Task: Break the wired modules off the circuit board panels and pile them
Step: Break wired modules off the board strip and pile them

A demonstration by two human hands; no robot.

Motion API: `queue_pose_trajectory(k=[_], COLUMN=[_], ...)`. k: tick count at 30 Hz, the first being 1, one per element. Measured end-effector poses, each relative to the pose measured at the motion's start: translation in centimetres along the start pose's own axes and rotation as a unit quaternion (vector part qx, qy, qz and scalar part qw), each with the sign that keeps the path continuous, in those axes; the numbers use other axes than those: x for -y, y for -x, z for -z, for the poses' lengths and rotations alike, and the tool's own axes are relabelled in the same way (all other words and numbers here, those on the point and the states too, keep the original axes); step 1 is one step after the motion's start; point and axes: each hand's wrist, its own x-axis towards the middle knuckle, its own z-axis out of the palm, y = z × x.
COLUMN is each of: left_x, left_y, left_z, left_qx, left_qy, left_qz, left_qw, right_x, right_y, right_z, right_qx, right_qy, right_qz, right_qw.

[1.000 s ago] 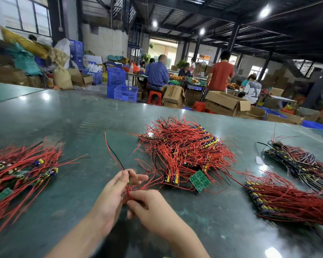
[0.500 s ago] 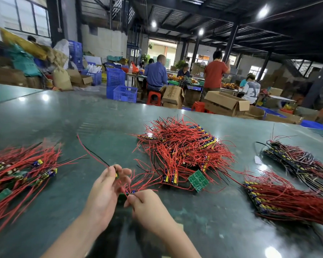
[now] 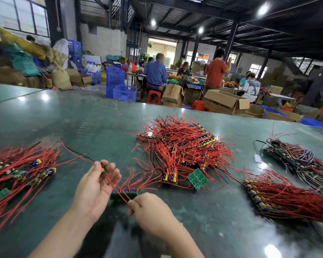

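My left hand holds a small wired module between thumb and fingers, its red and black wires trailing up to the left. My right hand pinches the red wires of a green panel strip with blue parts that lies on the table between both hands. A pile of separated modules with red wires lies at the left. In the middle sits a big heap of wired panels, with a bare green board at its near edge.
The dark green glossy table carries two more wire bundles at the right, a red one and a darker one. Beyond the far edge are blue crates, cardboard boxes and several seated and standing people.
My hands have pulled apart: the left one has come away to the left with a single module, and the right one has dropped lower with the strip's wires. The camera tilted slightly.
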Motion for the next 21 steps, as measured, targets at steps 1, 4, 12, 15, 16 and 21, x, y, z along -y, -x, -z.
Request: queue_pose_trajectory(k=[1,4,12,15,16,21], left_x=[0.0,-0.6,-0.4,-0.2,0.1,2.0], left_y=[0.0,-0.4,-0.3,0.4,0.8,3.1], left_z=[-0.1,0.1,0.3,0.1,-0.1,-0.7], left_qx=[-0.005,-0.011,0.019,0.072,0.096,0.2], left_qy=[0.01,0.081,0.075,-0.011,-0.047,-0.25], left_qz=[0.006,0.05,0.11,0.171,0.2,0.261], left_qw=[1.0,0.995,0.991,0.983,0.974,0.911], right_x=[0.2,0.8,-0.4,-1.5,-1.8,-2.2], right_y=[0.1,0.5,0.5,-0.1,-0.5,-1.1], right_z=[0.0,0.2,0.7,1.6,1.9,1.9], right_qx=[0.005,0.021,0.021,-0.104,-0.148,-0.161], right_qy=[-0.005,-0.035,-0.058,-0.151,-0.21,-0.329], right_qz=[0.01,0.081,0.09,0.042,0.026,0.031], right_qw=[1.0,0.996,0.994,0.982,0.966,0.93])
